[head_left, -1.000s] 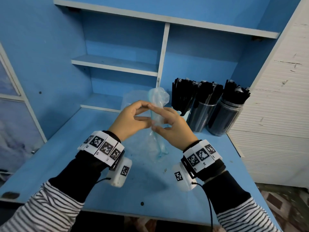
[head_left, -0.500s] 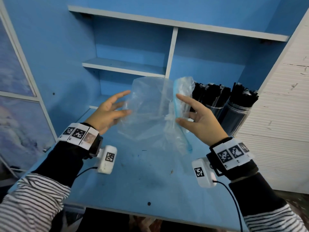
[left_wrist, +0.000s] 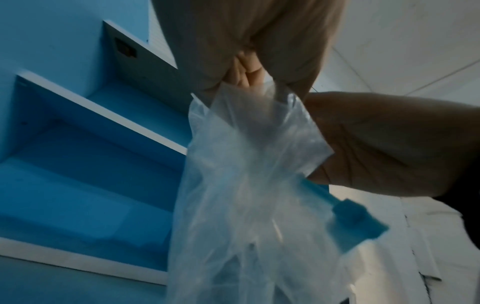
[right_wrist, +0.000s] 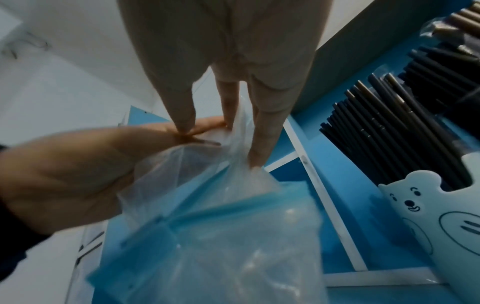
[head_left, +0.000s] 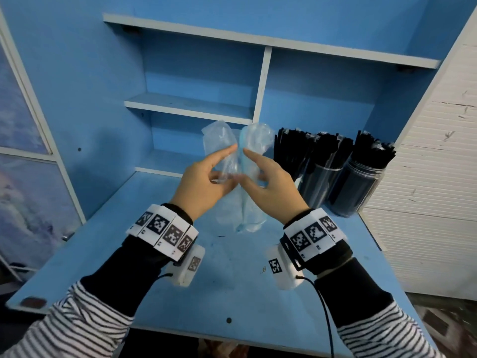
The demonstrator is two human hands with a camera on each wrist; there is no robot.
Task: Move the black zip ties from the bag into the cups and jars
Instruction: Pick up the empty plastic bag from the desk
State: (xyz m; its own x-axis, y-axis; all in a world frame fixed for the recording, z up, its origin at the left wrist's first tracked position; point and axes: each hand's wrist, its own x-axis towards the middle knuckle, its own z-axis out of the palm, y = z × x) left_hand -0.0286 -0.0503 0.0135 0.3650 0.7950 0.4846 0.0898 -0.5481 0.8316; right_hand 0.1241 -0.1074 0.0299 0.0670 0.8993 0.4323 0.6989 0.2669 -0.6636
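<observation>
From the head view, your left hand (head_left: 206, 182) and right hand (head_left: 268, 187) meet over the blue table (head_left: 180, 293), both pinching the clear bag (head_left: 245, 202) folded lengthwise between them; its top rises above your fingertips and its lower end hangs near the table. The bag looks empty. Right of your hands stand two clear jars (head_left: 360, 192) and a cup, mostly hidden, all packed with upright black zip ties (head_left: 322, 148) (the jars sit at the table's far right corner, against the white wall).

From the left wrist view, your left hand's fingers (left_wrist: 246, 72) are curled onto the bag's (left_wrist: 246, 185) upper edge, with the right hand (left_wrist: 389, 148) gripping it from the side; a blue zipper slider (left_wrist: 358, 222) shows at the bag's edge.

From the right wrist view, your right hand's fingers (right_wrist: 265, 133) press into the plastic (right_wrist: 207, 236), the thumb meeting the left hand (right_wrist: 72, 176). A white bear-face cup (right_wrist: 428, 216) holds zip ties (right_wrist: 389, 123) just beside the bag.
</observation>
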